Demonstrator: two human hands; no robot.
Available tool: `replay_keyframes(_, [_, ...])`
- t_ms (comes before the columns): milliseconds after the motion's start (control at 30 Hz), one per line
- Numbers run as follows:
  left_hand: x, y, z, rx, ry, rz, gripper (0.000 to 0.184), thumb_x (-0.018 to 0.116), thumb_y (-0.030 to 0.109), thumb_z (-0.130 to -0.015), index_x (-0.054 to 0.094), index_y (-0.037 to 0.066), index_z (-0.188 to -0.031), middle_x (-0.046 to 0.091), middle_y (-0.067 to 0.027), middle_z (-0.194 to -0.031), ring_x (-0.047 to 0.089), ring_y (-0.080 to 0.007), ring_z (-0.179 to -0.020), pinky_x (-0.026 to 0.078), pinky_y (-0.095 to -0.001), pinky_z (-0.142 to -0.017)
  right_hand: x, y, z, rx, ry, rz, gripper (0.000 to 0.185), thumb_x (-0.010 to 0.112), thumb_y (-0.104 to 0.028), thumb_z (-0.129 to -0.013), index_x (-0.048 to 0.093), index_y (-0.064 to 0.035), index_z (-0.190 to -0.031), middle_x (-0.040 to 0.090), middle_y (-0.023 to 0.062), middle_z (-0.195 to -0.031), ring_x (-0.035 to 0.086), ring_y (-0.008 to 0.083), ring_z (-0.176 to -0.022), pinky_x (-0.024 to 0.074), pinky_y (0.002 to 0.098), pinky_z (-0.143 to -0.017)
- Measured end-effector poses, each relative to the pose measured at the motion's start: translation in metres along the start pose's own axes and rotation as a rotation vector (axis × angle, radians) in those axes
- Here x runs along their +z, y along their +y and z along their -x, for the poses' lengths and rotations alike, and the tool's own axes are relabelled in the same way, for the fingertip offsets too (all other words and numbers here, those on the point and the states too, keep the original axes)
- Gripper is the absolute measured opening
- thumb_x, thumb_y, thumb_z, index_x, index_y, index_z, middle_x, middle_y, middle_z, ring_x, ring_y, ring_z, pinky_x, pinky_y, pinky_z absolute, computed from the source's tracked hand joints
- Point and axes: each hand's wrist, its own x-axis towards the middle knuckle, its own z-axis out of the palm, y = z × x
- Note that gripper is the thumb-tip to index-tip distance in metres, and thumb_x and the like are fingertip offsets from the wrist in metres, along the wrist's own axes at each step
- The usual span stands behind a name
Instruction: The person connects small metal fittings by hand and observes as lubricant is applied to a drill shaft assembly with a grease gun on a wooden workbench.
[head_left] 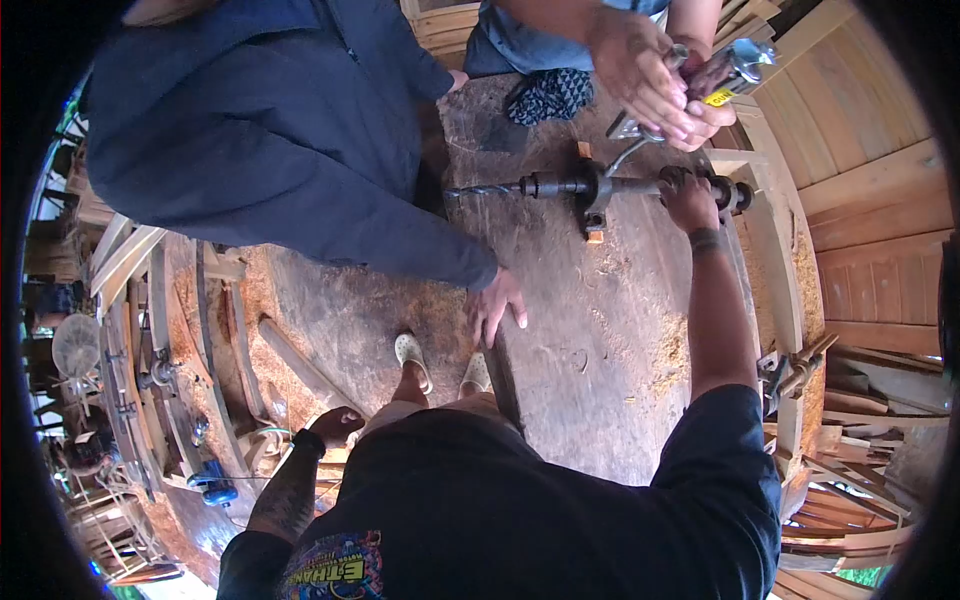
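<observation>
My right hand (690, 200) is closed round the dark metal spindle (635, 186) near its pulley end, over the wooden bench top (580, 370). A long drill bit (480, 190) points left from the spindle's chuck. A bearing block (595, 195) carries the shaft, with small wood pieces at its ends. Down at the lower left, my left hand (337, 427) hangs beside my body with its fingers curled and nothing visible in them. Above the spindle, a co-worker's two hands (665, 95) hold a shiny container with a yellow label (735, 75) and a metal part.
A second co-worker in a dark jacket (300, 170) leans in from the left, one hand (496, 305) on the bench edge. Patterned cloth (550, 97) lies at the bench's far side. Wooden frames and a clamp (800, 368) stand right; timber strips (300, 360) lie left.
</observation>
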Motion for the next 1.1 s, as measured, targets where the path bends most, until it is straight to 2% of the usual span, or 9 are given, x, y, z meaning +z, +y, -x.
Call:
replay_keyframes(233, [-0.003,-0.006,0.004,-0.009,0.071,0.043,0.057,0.069,0.051,-0.096,0.067,0.001,-0.124,0.072,-0.0194,-0.118,0.069,-0.0295,-0.11,0.055,-0.0421,-0.096,-0.003,0.006,-0.041,-0.092,0.092,-0.431,0.064,0.061,-0.052,-0.094,0.068,0.0047,-0.123,0.069,0.0316,-0.122,0.066,0.0433,-0.117,0.0528,0.0492,-0.101])
replay_keyframes(433, [0.01,-0.011,0.009,0.019,0.099,0.06,0.056,0.068,0.05,-0.097,0.068,0.001,-0.123,0.072,-0.0205,-0.119,0.068,-0.0321,-0.115,0.053,-0.0428,-0.1,0.001,0.003,-0.032,-0.029,-0.461,0.292,0.055,0.051,-0.043,-0.097,0.074,0.0036,-0.114,0.071,0.0293,-0.12,0.069,0.0401,-0.116,0.055,0.0473,-0.1])
replay_keyframes(500, [0.02,-0.021,0.009,-0.029,0.035,0.126,0.057,0.068,0.051,-0.097,0.068,0.0,-0.123,0.072,-0.0199,-0.12,0.068,-0.0322,-0.115,0.052,-0.043,-0.101,0.053,0.019,-0.038,0.049,-0.263,0.239,0.053,0.05,-0.041,-0.097,0.072,0.0022,-0.121,0.069,0.0277,-0.126,0.069,0.0395,-0.118,0.0546,0.0471,-0.101])
replay_keyframes(633, [0.023,-0.02,0.017,-0.017,-0.003,0.001,0.059,0.067,0.052,-0.097,0.067,0.0,-0.124,0.072,-0.0196,-0.12,0.068,-0.0317,-0.115,0.052,-0.0427,-0.1,0.036,-0.006,-0.052,-0.058,-0.329,0.417,0.061,0.046,-0.049,-0.1,0.067,-0.0004,-0.132,0.066,0.0247,-0.135,0.069,0.04,-0.117,0.054,0.0468,-0.101])
replay_keyframes(700, [0.021,-0.018,0.019,-0.039,0.019,0.056,0.058,0.067,0.051,-0.097,0.067,-0.001,-0.124,0.072,-0.0194,-0.12,0.068,-0.0314,-0.115,0.052,-0.0425,-0.1,0.088,0.024,-0.08,-0.048,-0.146,0.41,0.043,0.049,-0.035,-0.099,0.067,-0.0094,-0.129,0.07,0.0245,-0.124,0.071,0.04,-0.111,0.0564,0.0526,-0.095])
replay_keyframes(833, [0.007,-0.009,0.023,0.008,0.094,0.086,0.054,0.068,0.047,-0.098,0.067,-0.001,-0.123,0.072,-0.0194,-0.121,0.069,-0.0308,-0.114,0.053,-0.0421,-0.1,0.055,0.014,-0.076,0.104,0.197,-0.079,0.062,0.047,-0.055,-0.101,0.07,-0.0007,-0.122,0.067,0.0288,-0.129,0.061,0.0446,-0.126,0.0465,0.0528,-0.109])
replay_keyframes(900, [0.007,-0.009,0.023,0.011,0.141,0.099,0.052,0.068,0.046,-0.098,0.068,-0.001,-0.122,0.073,-0.0192,-0.119,0.069,-0.0307,-0.113,0.053,-0.0421,-0.099,0.047,0.01,-0.063,0.043,-0.133,0.074,0.066,0.049,-0.056,-0.101,0.068,0.0022,-0.124,0.065,0.0306,-0.131,0.057,0.0462,-0.13,0.0429,0.053,-0.112])
replay_keyframes(1033, [0.021,-0.029,0.012,-0.04,0.083,0.222,0.05,0.066,0.045,-0.1,0.069,-0.001,-0.12,0.074,-0.0181,-0.116,0.069,-0.0307,-0.113,0.052,-0.0423,-0.099,0.051,-0.024,0.007,0.277,0.116,0.003,0.077,0.045,-0.061,-0.102,0.051,-0.0003,-0.148,0.041,0.0287,-0.159,0.035,0.0445,-0.15,0.031,0.0538,-0.122])
replay_keyframes(1100, [0.017,-0.022,0.022,-0.008,0.002,0.084,0.051,0.068,0.046,-0.099,0.067,0.0,-0.121,0.074,-0.017,-0.116,0.07,-0.0294,-0.11,0.052,-0.0412,-0.099,0.065,-0.018,0.009,0.179,0.178,-0.031,0.082,0.044,-0.065,-0.101,0.044,-0.0015,-0.154,0.033,0.0249,-0.165,0.028,0.0434,-0.154,0.0278,0.0547,-0.123])
